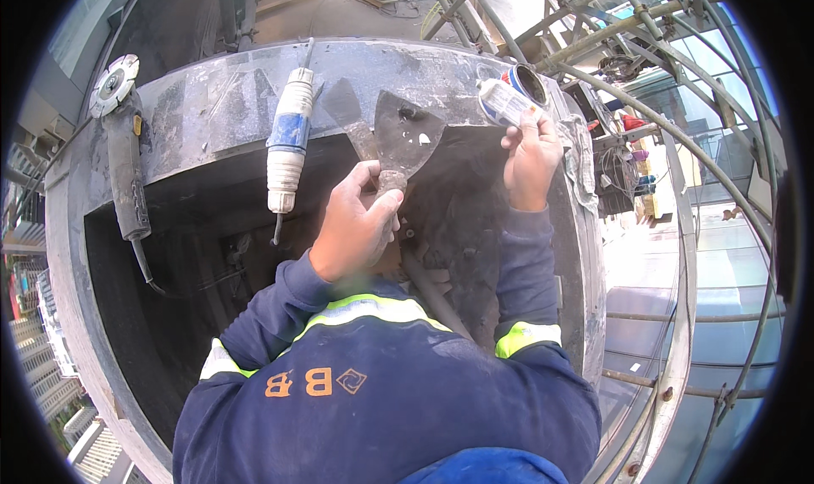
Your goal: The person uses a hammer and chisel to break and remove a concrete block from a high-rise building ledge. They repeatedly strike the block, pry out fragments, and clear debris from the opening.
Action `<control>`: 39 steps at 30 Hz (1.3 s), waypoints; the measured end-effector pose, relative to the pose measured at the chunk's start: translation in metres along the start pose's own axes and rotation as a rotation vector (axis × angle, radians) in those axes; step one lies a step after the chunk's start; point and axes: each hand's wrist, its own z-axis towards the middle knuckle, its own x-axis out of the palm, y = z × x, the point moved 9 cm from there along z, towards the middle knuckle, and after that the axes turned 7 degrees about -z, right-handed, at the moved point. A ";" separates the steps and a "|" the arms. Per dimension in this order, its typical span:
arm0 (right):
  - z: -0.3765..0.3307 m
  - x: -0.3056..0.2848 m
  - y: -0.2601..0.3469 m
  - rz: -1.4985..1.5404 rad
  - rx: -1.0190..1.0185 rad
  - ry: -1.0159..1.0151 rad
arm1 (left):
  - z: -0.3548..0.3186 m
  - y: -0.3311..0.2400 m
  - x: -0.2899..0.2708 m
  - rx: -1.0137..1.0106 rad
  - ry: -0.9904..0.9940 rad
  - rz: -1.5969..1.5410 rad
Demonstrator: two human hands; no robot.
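My left hand (358, 221) is closed round the short handle of a wide scraper (411, 128). A small dark lump and a whitish dab sit on its blade. A second scraper (343, 104) is partly behind the first; I cannot tell whether it is held or lies on the ledge. My right hand (532, 164) pinches a small white tube (507, 102), tilted, beside an open round tin (529, 82) on the ledge. The tube overlaps part of the tin's near side.
A grey, dusty ledge (225, 102) frames a dark recess (195, 196). On it lie an angle grinder (127, 153) at the left and a blue-and-white cable connector (289, 136). A rag (580, 158) hangs at the right edge, with scaffold poles (678, 149) beyond.
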 end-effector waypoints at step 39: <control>-0.640 -0.187 0.079 -0.029 0.369 -1.143 | -0.278 0.174 0.167 -0.555 1.101 0.130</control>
